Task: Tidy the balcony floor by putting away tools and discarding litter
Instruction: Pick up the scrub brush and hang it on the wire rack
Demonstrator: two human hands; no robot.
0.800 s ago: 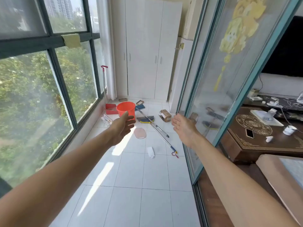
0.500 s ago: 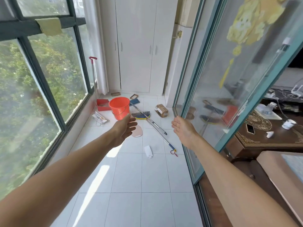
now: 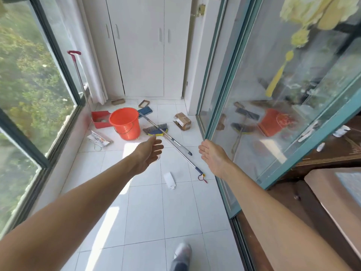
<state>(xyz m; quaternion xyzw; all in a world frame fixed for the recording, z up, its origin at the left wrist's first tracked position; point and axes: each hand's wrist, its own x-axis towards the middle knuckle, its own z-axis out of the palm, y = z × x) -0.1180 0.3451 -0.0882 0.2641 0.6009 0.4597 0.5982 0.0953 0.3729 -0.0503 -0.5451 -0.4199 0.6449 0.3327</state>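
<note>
Broom [image 3: 156,130], orange bucket [image 3: 126,123] on floor [image 3: 144,212]; left hand [image 3: 147,153], right hand [image 3: 212,155] outstretched, fingers relaxed, empty

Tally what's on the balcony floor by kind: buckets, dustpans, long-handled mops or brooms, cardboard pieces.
bucket: 1
dustpan: 1
mop and broom: 2
cardboard pieces: 3
Total: 7

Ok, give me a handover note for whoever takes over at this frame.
Left hand open, empty, held out over the floor. Right hand open, empty, beside the sliding door.
On it: bucket, dustpan left of it, mop and brush to its right, cardboard box, wrapper, paper slip.
Done: nothing visibly put away.
Left: store tools, bin litter.
</note>
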